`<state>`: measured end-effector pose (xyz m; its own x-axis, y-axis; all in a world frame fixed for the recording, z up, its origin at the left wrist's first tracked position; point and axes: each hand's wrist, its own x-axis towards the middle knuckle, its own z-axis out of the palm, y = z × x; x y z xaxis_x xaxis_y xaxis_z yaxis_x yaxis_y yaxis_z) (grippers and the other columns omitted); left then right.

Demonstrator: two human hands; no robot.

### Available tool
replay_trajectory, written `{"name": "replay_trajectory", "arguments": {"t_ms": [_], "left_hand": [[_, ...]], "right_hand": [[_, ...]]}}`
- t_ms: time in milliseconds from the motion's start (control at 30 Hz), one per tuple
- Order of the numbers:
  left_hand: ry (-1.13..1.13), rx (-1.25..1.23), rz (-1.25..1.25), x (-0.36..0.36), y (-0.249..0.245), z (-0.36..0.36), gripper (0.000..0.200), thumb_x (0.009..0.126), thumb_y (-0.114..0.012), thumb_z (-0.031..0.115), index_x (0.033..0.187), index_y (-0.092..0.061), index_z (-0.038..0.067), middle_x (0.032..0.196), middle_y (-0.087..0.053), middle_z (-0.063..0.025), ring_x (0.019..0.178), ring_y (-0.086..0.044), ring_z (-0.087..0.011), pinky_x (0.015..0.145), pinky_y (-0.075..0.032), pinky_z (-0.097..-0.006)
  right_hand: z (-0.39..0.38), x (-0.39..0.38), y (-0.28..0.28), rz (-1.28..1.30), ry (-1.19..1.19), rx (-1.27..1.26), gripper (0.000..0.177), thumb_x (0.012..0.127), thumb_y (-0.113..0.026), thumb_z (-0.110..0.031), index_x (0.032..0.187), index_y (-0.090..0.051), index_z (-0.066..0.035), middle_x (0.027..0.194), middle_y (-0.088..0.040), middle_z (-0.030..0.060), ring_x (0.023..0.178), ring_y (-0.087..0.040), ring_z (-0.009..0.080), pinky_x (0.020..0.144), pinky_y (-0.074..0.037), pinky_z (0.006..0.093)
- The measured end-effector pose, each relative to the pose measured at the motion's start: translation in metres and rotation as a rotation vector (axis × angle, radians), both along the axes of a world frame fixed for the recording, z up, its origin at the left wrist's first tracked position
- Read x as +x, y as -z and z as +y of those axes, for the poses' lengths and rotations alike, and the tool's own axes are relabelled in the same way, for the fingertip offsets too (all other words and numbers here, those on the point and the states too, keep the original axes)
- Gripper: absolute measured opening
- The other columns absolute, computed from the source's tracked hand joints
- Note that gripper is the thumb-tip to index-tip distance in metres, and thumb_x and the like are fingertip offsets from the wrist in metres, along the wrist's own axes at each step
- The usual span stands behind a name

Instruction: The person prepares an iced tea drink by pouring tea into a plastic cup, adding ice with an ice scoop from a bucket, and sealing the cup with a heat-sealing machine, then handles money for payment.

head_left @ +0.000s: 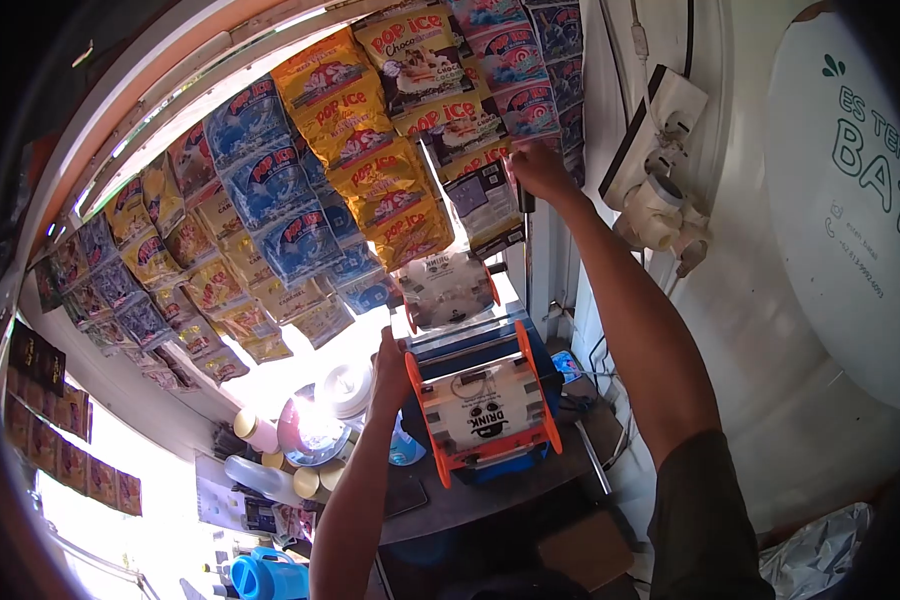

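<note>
A cup sealing machine (pixel 485 473) stands on the counter in front of me, with orange roller ends and a roll of printed film (pixel 482 408) marked "DRINK". A second roll of film (pixel 448 288) sits at its far end. My right hand (pixel 542 172) is raised at the machine's far right, closed around the black grip of its lever (pixel 526 198). My left hand (pixel 391 368) is against the machine's left side, just beside the near orange roller end. Its fingers are mostly hidden from view.
Strips of drink sachets (pixel 362 135) hang across the window side. Left of the machine stand a round white lid (pixel 344 388), a clear bottle (pixel 262 478) and a blue jug (pixel 268 577). A power strip with plugs (pixel 660 140) and cables is on the right wall, near my right forearm.
</note>
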<state>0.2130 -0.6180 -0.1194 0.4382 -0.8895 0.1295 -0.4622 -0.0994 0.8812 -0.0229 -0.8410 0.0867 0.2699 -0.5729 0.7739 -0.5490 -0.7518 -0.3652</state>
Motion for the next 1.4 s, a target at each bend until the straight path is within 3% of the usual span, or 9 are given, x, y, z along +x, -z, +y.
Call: {"name": "replay_trajectory", "arguments": {"t_ms": [133, 400, 500, 600, 667, 800, 900, 1200, 1400], "left_hand": [[-0.047, 0.032, 0.094, -0.003, -0.008, -0.002, 0.027, 0.078, -0.054, 0.006, 0.103, -0.042, 0.003, 0.079, -0.060, -0.0181, 0.069, -0.061, -0.0293, 0.061, -0.047, -0.0414], [0.050, -0.131, 0.240, -0.019, -0.034, 0.017, 0.057, 0.090, -0.031, 0.044, 0.052, -0.047, 0.004, 0.044, -0.044, -0.0069, 0.042, -0.044, -0.0165, 0.046, -0.039, -0.0290], [0.036, -0.161, 0.136, -0.014, -0.028, 0.012, 0.059, 0.090, -0.030, 0.045, 0.051, -0.048, 0.004, 0.043, -0.044, -0.0073, 0.041, -0.044, -0.0162, 0.046, -0.038, -0.0301], [0.078, -0.298, -0.118, -0.021, -0.037, 0.016, 0.056, 0.090, -0.030, 0.043, 0.056, -0.049, 0.003, 0.044, -0.046, -0.0089, 0.042, -0.046, -0.0173, 0.047, -0.038, -0.0288], [0.231, -0.214, 0.222, -0.003, -0.030, 0.015, 0.004, 0.086, -0.051, 0.006, 0.087, -0.054, 0.003, 0.066, -0.052, -0.0004, 0.057, -0.048, -0.0048, 0.047, -0.036, -0.0208], [0.100, -0.141, 0.031, -0.015, -0.040, 0.017, 0.011, 0.088, -0.049, 0.013, 0.084, -0.052, 0.003, 0.059, -0.050, -0.0015, 0.050, -0.048, -0.0072, 0.044, -0.036, -0.0226], [-0.078, 0.034, -0.213, -0.013, -0.033, 0.005, 0.022, 0.080, -0.055, 0.012, 0.096, -0.053, -0.003, 0.092, -0.060, -0.0312, 0.092, -0.057, -0.0471, 0.074, -0.047, -0.0502], [-0.178, 0.040, -0.270, -0.037, -0.055, 0.011, 0.029, 0.073, -0.057, 0.009, 0.095, -0.054, -0.010, 0.088, -0.058, -0.0361, 0.087, -0.059, -0.0479, 0.076, -0.049, -0.0498], [-0.352, -0.192, -0.325, -0.043, -0.061, 0.013, 0.023, 0.080, -0.053, 0.009, 0.097, -0.055, -0.007, 0.090, -0.060, -0.0289, 0.086, -0.059, -0.0442, 0.075, -0.047, -0.0478]], "right_hand": [[0.024, -0.004, -0.002, -0.366, -0.532, 0.836, 0.025, 0.090, -0.042, -0.022, 0.099, -0.056, -0.003, 0.067, -0.056, 0.0058, 0.062, -0.062, 0.0146, 0.053, -0.049, 0.0285], [0.250, -0.109, 0.081, -0.531, -0.422, 0.489, 0.027, 0.093, -0.047, -0.023, 0.094, -0.062, 0.000, 0.057, -0.045, -0.0005, 0.054, -0.043, 0.0052, 0.052, -0.033, 0.0215], [0.306, -0.141, 0.192, -0.609, -0.518, 0.155, 0.047, 0.091, -0.047, -0.043, 0.063, -0.049, -0.005, 0.051, -0.045, 0.0041, 0.049, -0.044, 0.0162, 0.063, -0.044, 0.0382], [0.320, -0.142, 0.241, -0.599, -0.427, 0.051, 0.046, 0.090, -0.047, -0.041, 0.059, -0.047, -0.007, 0.049, -0.043, 0.0029, 0.050, -0.047, 0.0175, 0.068, -0.046, 0.0399], [0.328, -0.141, 0.251, -0.613, -0.401, 0.063, 0.045, 0.090, -0.047, -0.039, 0.059, -0.047, -0.007, 0.049, -0.043, 0.0027, 0.051, -0.048, 0.0177, 0.068, -0.046, 0.0402], [0.325, -0.139, 0.292, -0.650, -0.389, -0.016, 0.038, 0.088, -0.047, -0.034, 0.059, -0.047, -0.007, 0.051, -0.044, 0.0031, 0.054, -0.050, 0.0187, 0.070, -0.046, 0.0409], [0.322, -0.144, 0.284, -0.572, -0.399, -0.014, 0.035, 0.088, -0.046, -0.032, 0.063, -0.047, -0.007, 0.055, -0.047, 0.0043, 0.054, -0.048, 0.0191, 0.066, -0.046, 0.0410], [0.238, -0.090, 0.110, -0.610, -0.514, -0.084, 0.049, 0.091, -0.036, -0.046, 0.082, -0.047, 0.001, 0.065, -0.038, 0.0056, 0.055, -0.035, 0.0145, 0.052, -0.033, 0.0288], [0.147, -0.043, 0.074, -0.544, -0.406, 0.051, 0.071, 0.089, -0.034, -0.058, 0.129, -0.039, 0.001, 0.111, -0.051, 0.0161, 0.095, -0.054, 0.0225, 0.085, -0.040, 0.0333]]}}
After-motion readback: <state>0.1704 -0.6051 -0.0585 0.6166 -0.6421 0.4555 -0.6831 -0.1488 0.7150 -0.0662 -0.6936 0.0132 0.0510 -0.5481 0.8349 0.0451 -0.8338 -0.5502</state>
